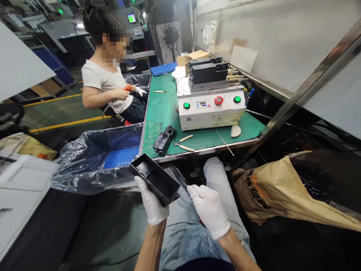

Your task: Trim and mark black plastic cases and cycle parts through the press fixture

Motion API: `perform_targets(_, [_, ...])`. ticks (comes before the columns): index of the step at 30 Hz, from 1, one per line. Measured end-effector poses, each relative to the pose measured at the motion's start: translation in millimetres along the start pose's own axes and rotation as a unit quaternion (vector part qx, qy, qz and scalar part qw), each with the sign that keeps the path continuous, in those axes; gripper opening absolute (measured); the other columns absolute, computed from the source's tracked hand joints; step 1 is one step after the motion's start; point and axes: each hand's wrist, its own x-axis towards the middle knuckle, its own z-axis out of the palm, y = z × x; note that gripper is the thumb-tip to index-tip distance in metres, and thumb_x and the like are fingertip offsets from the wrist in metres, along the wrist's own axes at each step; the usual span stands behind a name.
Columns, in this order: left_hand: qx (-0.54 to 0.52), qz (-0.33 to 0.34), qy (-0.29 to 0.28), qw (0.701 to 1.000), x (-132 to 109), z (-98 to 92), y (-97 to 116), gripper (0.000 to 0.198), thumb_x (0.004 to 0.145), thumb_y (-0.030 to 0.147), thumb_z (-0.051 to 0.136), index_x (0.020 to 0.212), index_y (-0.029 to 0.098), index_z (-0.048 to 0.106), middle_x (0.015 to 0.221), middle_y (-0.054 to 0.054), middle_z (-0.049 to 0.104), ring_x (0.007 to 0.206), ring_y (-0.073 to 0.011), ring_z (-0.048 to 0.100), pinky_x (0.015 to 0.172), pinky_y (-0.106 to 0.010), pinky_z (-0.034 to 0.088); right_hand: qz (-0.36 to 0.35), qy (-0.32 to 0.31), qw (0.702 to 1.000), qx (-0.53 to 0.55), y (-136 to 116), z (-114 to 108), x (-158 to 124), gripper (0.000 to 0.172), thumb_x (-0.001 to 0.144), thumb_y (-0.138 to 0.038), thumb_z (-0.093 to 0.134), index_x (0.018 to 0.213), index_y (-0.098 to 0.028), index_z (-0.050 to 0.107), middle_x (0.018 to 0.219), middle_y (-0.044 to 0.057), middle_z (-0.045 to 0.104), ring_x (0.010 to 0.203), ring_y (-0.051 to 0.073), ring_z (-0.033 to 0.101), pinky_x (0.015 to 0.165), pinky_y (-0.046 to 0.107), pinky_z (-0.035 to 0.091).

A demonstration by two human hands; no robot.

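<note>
My left hand (153, 203), in a white glove, grips a black plastic housing (155, 180) shaped like an open rectangular box. The box is tilted, its hollow side towards me, with a divider across the inside. My right hand (210, 209), also gloved, is closed just right of the housing's lower end. What it holds is mostly hidden; a bit of red shows below the fingers. Beyond the housing, a second black plastic part (164, 140) lies on the green bench mat (166, 109). Beside that part lie cutting pliers (184, 143) with pale handles, spread apart.
A white machine (211, 111) with buttons carries black housings (210, 72). A thin rod (225, 143) lies near the bench edge. At left stands a plastic-lined bin (93, 162); at right, a brown paper sack (267, 188). A co-worker (105, 82) sits beyond the bin.
</note>
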Motion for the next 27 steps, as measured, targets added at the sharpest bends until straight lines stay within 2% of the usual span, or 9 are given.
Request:
perform_targets(3, [-0.01,0.018,0.042,0.999,-6,7.9,3,0.055,0.094,0.074,0.047,0.126,0.038,0.074,0.104,0.002,0.083,0.092,-0.017,0.079,0.077,-0.024,0.065,-0.035,-0.032,0.998,0.037,-1,-13,3,0.047,0.111,-0.044,0.044,0.08,-0.022,0.072,0.071,0.002,0.065,0.065,0.014,0.06,0.065,0.026,0.043])
perform_targets(7, [-0.026,-0.001,-0.03,0.999,-10,12.5,4,0.055,0.1,0.065,0.042,0.119,0.028,0.077,0.097,-0.002,0.083,0.084,-0.016,0.079,0.075,-0.023,0.065,-0.078,-0.09,0.992,0.03,-9,-36,8,0.048,0.11,-0.048,0.045,0.078,-0.024,0.072,0.072,0.001,0.066,0.067,0.013,0.06,0.064,0.024,0.042])
perform_targets(11, [-0.025,-0.069,-0.099,0.992,-11,9.1,4,0.056,0.096,0.067,0.05,0.116,0.021,0.077,0.086,-0.005,0.081,0.071,-0.0205,0.077,0.077,-0.035,0.068,-0.119,-0.137,0.983,-0.013,-7,-51,15,0.049,0.109,-0.047,0.048,0.073,-0.023,0.071,0.068,-0.001,0.063,0.063,0.011,0.056,0.061,0.025,0.036])
perform_targets(14, [-0.029,-0.131,-0.126,0.983,-13,9.4,8,0.055,0.099,0.063,0.048,0.111,0.018,0.076,0.074,-0.004,0.077,0.055,-0.0182,0.07,0.069,-0.036,0.068,-0.143,-0.155,0.976,-0.047,-2,-55,17,0.049,0.108,-0.049,0.049,0.075,-0.024,0.074,0.068,-0.001,0.064,0.064,0.012,0.057,0.063,0.027,0.034])
perform_targets(17, [-0.058,-0.212,-0.129,0.967,-16,14.3,12,0.054,0.101,0.061,0.043,0.107,0.016,0.073,0.076,-0.005,0.077,0.046,-0.0152,0.064,0.063,-0.035,0.066,-0.164,-0.17,0.969,-0.068,1,-56,15,0.049,0.109,-0.052,0.046,0.083,-0.026,0.078,0.071,-0.001,0.067,0.067,0.012,0.059,0.065,0.028,0.033])
perform_targets(19, [-0.089,-0.248,-0.139,0.955,-19,18.0,13,0.053,0.102,0.06,0.043,0.104,0.015,0.072,0.08,-0.005,0.078,0.044,-0.0135,0.061,0.06,-0.034,0.066,-0.171,-0.169,0.967,-0.08,2,-55,13,0.05,0.11,-0.053,0.044,0.084,-0.026,0.078,0.071,-0.001,0.067,0.067,0.012,0.059,0.064,0.029,0.031])
perform_targets(22, [-0.126,-0.283,-0.145,0.94,-20,19.6,13,0.051,0.102,0.058,0.044,0.1,0.015,0.07,0.08,-0.005,0.077,0.055,-0.0149,0.068,0.059,-0.03,0.064,-0.174,-0.159,0.968,-0.088,1,-53,10,0.049,0.109,-0.053,0.046,0.081,-0.026,0.078,0.07,-0.002,0.065,0.065,0.012,0.058,0.062,0.031,0.028])
perform_targets(24, [-0.124,-0.293,-0.146,0.936,-17,16.8,12,0.05,0.102,0.058,0.046,0.101,0.014,0.07,0.08,-0.006,0.076,0.063,-0.0162,0.072,0.059,-0.028,0.063,-0.178,-0.155,0.968,-0.086,1,-52,9,0.047,0.108,-0.052,0.049,0.081,-0.026,0.077,0.069,-0.002,0.065,0.065,0.012,0.058,0.062,0.031,0.026])
perform_targets(27, [-0.088,-0.298,-0.17,0.935,-12,9.0,7,0.05,0.1,0.06,0.05,0.101,0.014,0.07,0.075,-0.005,0.074,0.059,-0.0158,0.07,0.053,-0.026,0.06,-0.184,-0.149,0.968,-0.09,2,-52,9,0.047,0.108,-0.051,0.05,0.078,-0.025,0.075,0.068,-0.002,0.063,0.064,0.012,0.056,0.061,0.032,0.025])
